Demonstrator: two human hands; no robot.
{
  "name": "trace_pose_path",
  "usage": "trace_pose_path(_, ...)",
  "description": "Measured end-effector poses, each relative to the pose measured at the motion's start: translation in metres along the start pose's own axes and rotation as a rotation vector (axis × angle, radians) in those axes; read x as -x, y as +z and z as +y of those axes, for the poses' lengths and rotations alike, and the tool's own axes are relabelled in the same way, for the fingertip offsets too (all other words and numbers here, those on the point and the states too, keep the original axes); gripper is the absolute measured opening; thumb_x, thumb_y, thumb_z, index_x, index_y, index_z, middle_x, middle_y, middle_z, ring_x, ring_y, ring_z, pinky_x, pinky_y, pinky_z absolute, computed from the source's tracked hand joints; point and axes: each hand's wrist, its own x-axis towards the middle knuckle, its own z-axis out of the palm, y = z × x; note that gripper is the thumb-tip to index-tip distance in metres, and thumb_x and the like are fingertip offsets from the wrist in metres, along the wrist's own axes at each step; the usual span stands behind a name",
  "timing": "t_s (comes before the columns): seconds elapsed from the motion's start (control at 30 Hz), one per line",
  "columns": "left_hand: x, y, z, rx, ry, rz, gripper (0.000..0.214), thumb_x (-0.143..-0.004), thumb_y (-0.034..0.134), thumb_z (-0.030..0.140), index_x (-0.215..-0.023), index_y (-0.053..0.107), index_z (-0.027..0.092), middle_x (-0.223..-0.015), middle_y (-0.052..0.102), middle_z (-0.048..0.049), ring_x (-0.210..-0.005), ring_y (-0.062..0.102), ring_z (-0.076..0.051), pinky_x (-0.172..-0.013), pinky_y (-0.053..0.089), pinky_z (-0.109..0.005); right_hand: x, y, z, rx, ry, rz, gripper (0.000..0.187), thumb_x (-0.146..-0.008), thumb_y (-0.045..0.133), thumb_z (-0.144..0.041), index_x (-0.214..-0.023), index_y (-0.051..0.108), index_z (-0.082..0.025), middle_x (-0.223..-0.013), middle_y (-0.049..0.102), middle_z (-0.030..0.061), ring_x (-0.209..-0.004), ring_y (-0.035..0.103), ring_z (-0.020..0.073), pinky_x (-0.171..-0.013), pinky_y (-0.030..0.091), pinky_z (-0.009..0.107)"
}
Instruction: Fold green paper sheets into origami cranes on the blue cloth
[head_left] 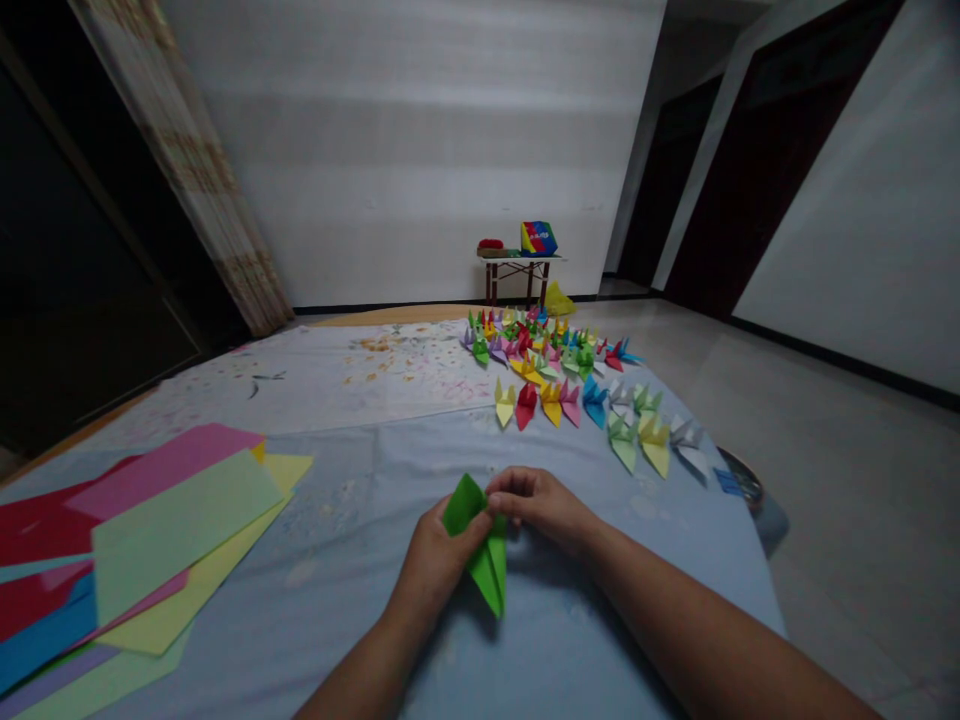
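A bright green piece of folded paper (489, 570) is held up over the tablecloth, its long point toward me and another point upward. My left hand (439, 555) grips it from the left, thumb laid across the front. From the right, my right hand (541, 503) pinches the paper's upper right edge between thumb and fingertips. The fingers cover part of the folds there. Beyond my hands stand rows of folded paper cranes (551, 403) in red, yellow, pink, blue, green and white.
At the left lies a fanned stack of coloured paper sheets (187, 520). A floral cloth (360, 365) covers the table's far part. Past the far edge, a small stand (521, 262) carries a colourful box (538, 238). A stool (769, 525) stands beside the table's right edge.
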Motion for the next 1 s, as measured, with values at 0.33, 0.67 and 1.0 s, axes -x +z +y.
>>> trace_pose_path(0.33,0.0018,0.0026,-0.0007,-0.045,0.026,-0.091,0.027,-0.058,0.070,0.025,-0.079,0.058,0.014,-0.064,0.058,0.0027,-0.059,0.052,-0.013,-0.055,0.041,-0.021,0.0011,-0.0004,0.0017,-0.057,0.018,-0.051,0.036,-0.052,0.077,-0.041,-0.062,0.057,-0.012,-0.051,0.053,-0.0046,-0.046,0.041,0.0047,-0.047,0.029,0.019)
trace_pose_path(0.67,0.0007,0.0004,-0.0034,-0.071,0.039,-0.109,0.029,-0.056,0.069,0.021,-0.081,0.057,0.014,-0.064,0.058,0.0028,-0.059,0.053,-0.014,-0.054,0.041,-0.022,0.0023,-0.0006,0.0001,-0.005,0.030,-0.068,0.040,-0.052,0.076,-0.045,-0.063,0.057,-0.012,-0.054,0.053,-0.0037,-0.049,0.042,0.0054,-0.050,0.029,0.020)
trace_pose_path(1.0,0.0033,-0.0014,0.0007,-0.082,-0.006,-0.158,0.038,-0.052,0.070,0.016,-0.088,0.058,0.014,-0.068,0.059,0.0025,-0.062,0.054,-0.014,-0.057,0.042,-0.022,0.0024,-0.0055,-0.0021,0.042,-0.010,-0.133,0.038,-0.057,0.073,-0.047,-0.066,0.061,-0.011,-0.058,0.055,-0.0028,-0.052,0.044,0.0061,-0.054,0.032,0.021)
